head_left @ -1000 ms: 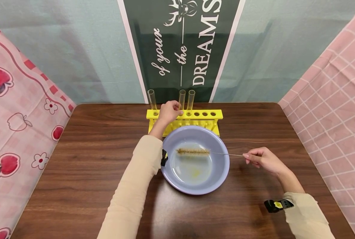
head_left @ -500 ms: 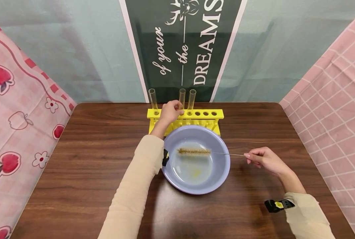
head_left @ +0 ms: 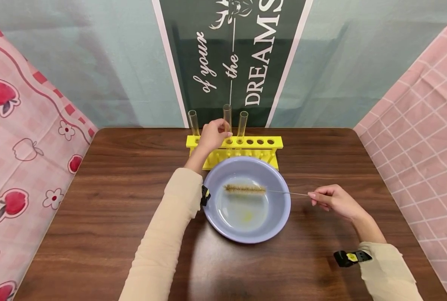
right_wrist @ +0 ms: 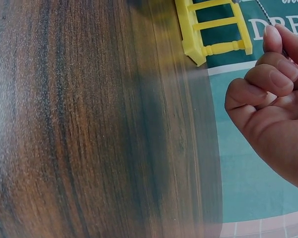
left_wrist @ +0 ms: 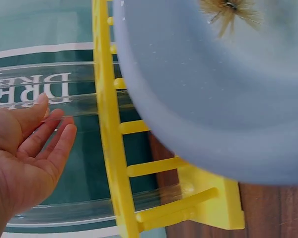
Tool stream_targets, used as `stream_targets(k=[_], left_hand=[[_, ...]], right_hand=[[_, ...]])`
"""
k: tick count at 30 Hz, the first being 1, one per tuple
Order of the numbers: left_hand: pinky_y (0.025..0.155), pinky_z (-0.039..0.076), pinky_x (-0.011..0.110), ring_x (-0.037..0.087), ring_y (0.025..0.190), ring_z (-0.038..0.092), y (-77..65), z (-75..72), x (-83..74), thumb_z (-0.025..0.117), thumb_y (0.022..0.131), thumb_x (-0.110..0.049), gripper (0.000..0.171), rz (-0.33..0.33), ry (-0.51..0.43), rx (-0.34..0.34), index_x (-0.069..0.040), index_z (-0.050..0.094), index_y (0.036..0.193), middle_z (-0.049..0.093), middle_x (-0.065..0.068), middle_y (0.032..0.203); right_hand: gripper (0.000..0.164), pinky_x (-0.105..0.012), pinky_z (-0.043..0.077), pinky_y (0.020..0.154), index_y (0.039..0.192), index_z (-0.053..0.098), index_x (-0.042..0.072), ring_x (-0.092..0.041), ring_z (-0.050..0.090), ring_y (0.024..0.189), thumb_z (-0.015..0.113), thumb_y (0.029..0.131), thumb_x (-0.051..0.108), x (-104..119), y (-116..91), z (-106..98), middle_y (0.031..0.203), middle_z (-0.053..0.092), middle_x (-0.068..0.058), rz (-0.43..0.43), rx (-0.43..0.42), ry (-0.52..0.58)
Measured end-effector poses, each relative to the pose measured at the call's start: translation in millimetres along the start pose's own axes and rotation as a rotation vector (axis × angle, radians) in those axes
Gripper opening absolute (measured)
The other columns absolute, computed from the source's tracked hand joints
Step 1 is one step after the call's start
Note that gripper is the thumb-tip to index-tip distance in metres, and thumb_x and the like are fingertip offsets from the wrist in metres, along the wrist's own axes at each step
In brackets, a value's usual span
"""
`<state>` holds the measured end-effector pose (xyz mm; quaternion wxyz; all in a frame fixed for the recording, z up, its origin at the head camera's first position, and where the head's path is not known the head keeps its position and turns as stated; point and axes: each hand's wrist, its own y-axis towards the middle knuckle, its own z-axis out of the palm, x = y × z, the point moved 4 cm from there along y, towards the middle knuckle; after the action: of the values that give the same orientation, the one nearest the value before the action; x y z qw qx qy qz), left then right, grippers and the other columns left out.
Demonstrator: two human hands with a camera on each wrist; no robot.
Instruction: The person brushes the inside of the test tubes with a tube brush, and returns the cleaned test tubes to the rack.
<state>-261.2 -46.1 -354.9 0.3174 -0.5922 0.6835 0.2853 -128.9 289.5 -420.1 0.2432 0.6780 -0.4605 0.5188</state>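
My left hand (head_left: 213,134) pinches a clear glass test tube (head_left: 227,113) between thumb and fingers; the tube's lower part is still in a hole of the yellow rack (head_left: 274,143). Another test tube (head_left: 242,123) stands just right of it, and one more test tube (head_left: 193,122) at the rack's left end. My right hand (head_left: 334,202) pinches the thin wire handle of a test tube brush (head_left: 245,189). The brush's tan bristles lie level over the lavender basin (head_left: 283,213), which has cloudy liquid at its bottom. In the left wrist view the bristle tip (left_wrist: 231,7) shows above the basin.
The basin stands on a brown wooden table (head_left: 302,259), close in front of the rack. Holes at the rack's right end hold no tubes. A printed cloth (head_left: 133,62) hangs behind the table, with pink patterned cloths at both sides.
My left hand has risen slightly, lifting the pinched test tube a little within the rack. The right hand and brush stay nearly in place.
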Motion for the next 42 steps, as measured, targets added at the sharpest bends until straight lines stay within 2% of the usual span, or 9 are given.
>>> stream_targets(k=[5,13,19,23,29,34,42], left_hand=[[0.082,0.045,0.032,0.02,0.096,0.057,-3.5,-8.2,-6.9,0.062,0.086,-0.014,0.01,0.018,-0.004,0.019,-0.008,0.061,0.093,0.063,0.007,0.099],[0.061,0.052,0.028,0.017,0.087,0.06,-13.4,-23.6,-19.7,0.062,0.086,-0.011,0.007,0.05,-0.067,0.009,-0.008,0.06,0.092,0.064,0.007,0.094],[0.078,0.046,0.031,0.017,0.089,0.059,-22.6,-42.2,-34.4,0.065,0.085,-0.013,0.01,0.132,-0.036,-0.039,-0.008,0.061,0.092,0.063,0.005,0.091],[0.078,0.045,0.032,0.017,0.088,0.058,-29.7,-53.6,-38.2,0.065,0.084,-0.013,0.012,0.164,-0.038,-0.057,-0.008,0.062,0.093,0.062,0.004,0.089],[0.077,0.046,0.033,0.018,0.09,0.059,-43.6,-65.9,-35.3,0.065,0.084,-0.011,0.011,0.17,-0.025,-0.047,-0.007,0.062,0.094,0.062,0.006,0.09],[0.081,0.045,0.034,0.02,0.089,0.056,-58.3,-71.6,-29.1,0.065,0.084,-0.009,0.014,0.164,0.018,-0.024,-0.005,0.063,0.097,0.062,0.008,0.092],[0.085,0.045,0.038,0.025,0.097,0.055,-78.4,-75.2,-12.3,0.063,0.085,-0.008,0.023,0.117,0.093,0.04,-0.004,0.064,0.107,0.063,0.012,0.101]], right_hand=[[0.025,-0.039,0.03,0.043,0.074,0.055,-0.01,-0.024,0.035,0.045,0.051,0.092,0.006,2,0,0,0.053,0.038,-0.012,0.0,0.003,-0.001],[0.024,-0.036,0.032,0.043,0.073,0.057,-0.006,-0.021,0.036,0.045,0.052,0.092,0.008,2,1,0,0.053,0.039,-0.008,0.02,-0.003,-0.012],[0.024,-0.036,0.031,0.042,0.072,0.058,-0.002,-0.021,0.035,0.045,0.052,0.092,0.008,3,3,-1,0.052,0.038,-0.008,0.01,-0.007,-0.022],[0.024,-0.037,0.03,0.042,0.071,0.058,-0.002,-0.022,0.034,0.045,0.052,0.092,0.007,3,3,-2,0.052,0.038,-0.009,0.005,-0.008,-0.019],[0.024,-0.038,0.03,0.043,0.071,0.058,-0.002,-0.02,0.035,0.045,0.052,0.092,0.009,2,3,-1,0.053,0.039,-0.009,0.013,-0.022,-0.015],[0.026,-0.038,0.031,0.043,0.072,0.057,-0.006,-0.021,0.036,0.045,0.051,0.092,0.009,0,3,-1,0.053,0.039,-0.008,0.021,-0.027,-0.012],[0.025,-0.036,0.032,0.043,0.071,0.058,-0.003,-0.019,0.037,0.045,0.053,0.092,0.01,0,3,-1,0.054,0.042,-0.006,0.031,-0.045,-0.011]])
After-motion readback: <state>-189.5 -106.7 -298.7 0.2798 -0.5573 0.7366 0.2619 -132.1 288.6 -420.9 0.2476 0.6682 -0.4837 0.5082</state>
